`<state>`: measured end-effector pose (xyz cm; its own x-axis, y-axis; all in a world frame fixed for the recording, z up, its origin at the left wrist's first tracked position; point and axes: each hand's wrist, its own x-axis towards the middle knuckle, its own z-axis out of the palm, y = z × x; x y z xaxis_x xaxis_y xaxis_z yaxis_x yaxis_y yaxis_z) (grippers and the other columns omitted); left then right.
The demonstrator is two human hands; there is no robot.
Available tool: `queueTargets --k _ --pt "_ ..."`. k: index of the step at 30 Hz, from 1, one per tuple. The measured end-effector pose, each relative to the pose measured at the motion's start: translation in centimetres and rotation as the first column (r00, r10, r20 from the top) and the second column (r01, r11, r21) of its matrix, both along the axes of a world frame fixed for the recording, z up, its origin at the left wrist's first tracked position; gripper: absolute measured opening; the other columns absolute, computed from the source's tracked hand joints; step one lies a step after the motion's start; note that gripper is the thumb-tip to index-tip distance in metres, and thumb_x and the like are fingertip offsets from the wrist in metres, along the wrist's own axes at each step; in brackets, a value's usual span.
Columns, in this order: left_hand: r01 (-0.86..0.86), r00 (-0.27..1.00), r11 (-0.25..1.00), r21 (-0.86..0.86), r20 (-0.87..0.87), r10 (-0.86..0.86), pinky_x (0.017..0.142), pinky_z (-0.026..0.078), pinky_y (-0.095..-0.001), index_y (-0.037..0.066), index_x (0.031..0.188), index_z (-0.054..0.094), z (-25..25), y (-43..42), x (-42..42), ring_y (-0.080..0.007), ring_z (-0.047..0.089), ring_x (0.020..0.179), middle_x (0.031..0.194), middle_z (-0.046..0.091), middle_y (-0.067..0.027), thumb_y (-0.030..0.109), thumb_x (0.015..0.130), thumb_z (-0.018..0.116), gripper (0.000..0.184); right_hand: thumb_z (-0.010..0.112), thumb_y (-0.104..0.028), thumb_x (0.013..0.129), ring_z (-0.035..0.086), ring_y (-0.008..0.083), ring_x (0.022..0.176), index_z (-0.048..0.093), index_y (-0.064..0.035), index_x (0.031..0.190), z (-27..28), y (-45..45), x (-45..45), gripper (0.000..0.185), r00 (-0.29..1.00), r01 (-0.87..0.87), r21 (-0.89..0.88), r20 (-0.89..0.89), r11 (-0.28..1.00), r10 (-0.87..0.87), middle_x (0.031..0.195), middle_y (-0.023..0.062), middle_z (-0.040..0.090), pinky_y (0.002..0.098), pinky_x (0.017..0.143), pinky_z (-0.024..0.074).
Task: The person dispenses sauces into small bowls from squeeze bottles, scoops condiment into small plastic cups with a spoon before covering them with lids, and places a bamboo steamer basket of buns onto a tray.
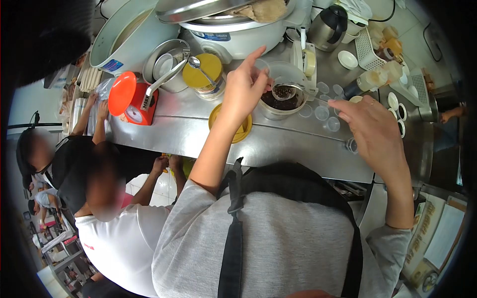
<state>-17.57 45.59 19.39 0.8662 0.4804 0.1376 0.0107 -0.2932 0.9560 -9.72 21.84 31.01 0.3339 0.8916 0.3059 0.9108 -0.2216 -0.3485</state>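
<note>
A clear plastic tub (278,114) with dark, granular contents stands on the steel counter in front of me. Over it hangs a metal spoon (285,92) with a round bowl, some of the dark stuff in it. Its handle runs to the fingers of my right hand (371,130), which are closed on the end. At the tub's left rim, my left hand (243,87) pinches a small clear plastic cup (261,64), its index finger stretched upward. Several more small clear cups (322,113) stand between the tub and my right hand.
Left of the tub are a yellow lid (214,119), a yellow-topped jar (201,72) with a spoon on it, and a red scale (134,107). A large white cooker (238,39) and a kettle (328,30) stand behind. Co-workers (109,198) are close on my left.
</note>
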Motion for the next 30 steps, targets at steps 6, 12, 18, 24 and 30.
queueTargets --k 6,12,18,24,30 --pt "0.034 0.999 0.995 -0.093 0.023 -0.032 0.063 0.054 -0.0248 0.000 0.137 0.044 -0.5 -0.1 0.0 -0.0120 0.065 0.065 0.074 0.067 -0.0092 0.003 0.092 0.053 0.046 0.059 0.004 0.081 0.050 0.0239 0.064 0.065 -0.0071 0.109 -0.1 0.3 0.0 0.032 1.000 -0.012 -0.002 -0.004 1.000 0.012 0.071 0.0100 0.055 0.0330 0.059 0.0411" --pt "0.022 0.999 0.992 -0.128 0.026 -0.019 0.065 0.054 -0.0241 0.000 0.138 0.043 -1.2 0.4 -0.6 -0.0110 0.064 0.067 0.075 0.066 -0.0072 0.003 0.092 0.054 0.047 0.058 -0.007 0.088 0.052 0.0161 0.060 0.069 -0.0072 0.102 3.1 0.0 -0.2 0.017 0.962 0.268 0.055 -0.067 0.962 -0.264 0.068 0.0063 0.056 0.0298 0.057 0.0427" --pt "0.026 0.996 0.988 -0.153 0.093 -0.012 0.069 0.054 -0.0244 0.003 0.138 0.044 -2.4 0.6 -2.0 -0.0096 0.064 0.074 0.081 0.066 -0.0058 0.002 0.093 0.053 0.045 0.055 -0.016 0.093 0.050 0.0170 0.051 0.069 -0.0087 0.103 -3.1 1.9 3.9 0.019 0.893 0.345 0.011 -0.310 0.938 -0.325 0.056 0.0070 0.051 0.0297 0.054 0.0421" --pt "0.072 0.995 0.988 -0.133 0.081 -0.062 0.069 0.053 -0.0232 0.007 0.134 0.049 -2.7 -2.0 -3.3 -0.0084 0.064 0.074 0.083 0.067 -0.0050 0.000 0.092 0.056 0.043 0.064 -0.026 0.086 0.056 0.0288 0.056 0.065 -0.0105 0.113 -12.8 5.8 5.5 0.030 0.926 0.232 -0.173 -0.262 0.957 -0.272 0.063 0.0122 0.061 0.0368 0.057 0.0453" --pt "0.040 0.997 0.991 -0.126 0.065 -0.032 0.070 0.055 -0.0247 0.006 0.130 0.051 -4.3 -6.4 -4.1 -0.0105 0.066 0.076 0.085 0.068 -0.0053 0.002 0.094 0.056 0.037 0.083 -0.019 0.064 0.059 0.0144 0.076 0.053 -0.0155 0.133 -10.2 0.0 1.4 0.075 0.821 0.158 -0.150 -0.528 0.976 -0.214 0.088 0.0050 0.066 0.0318 0.068 0.0484"
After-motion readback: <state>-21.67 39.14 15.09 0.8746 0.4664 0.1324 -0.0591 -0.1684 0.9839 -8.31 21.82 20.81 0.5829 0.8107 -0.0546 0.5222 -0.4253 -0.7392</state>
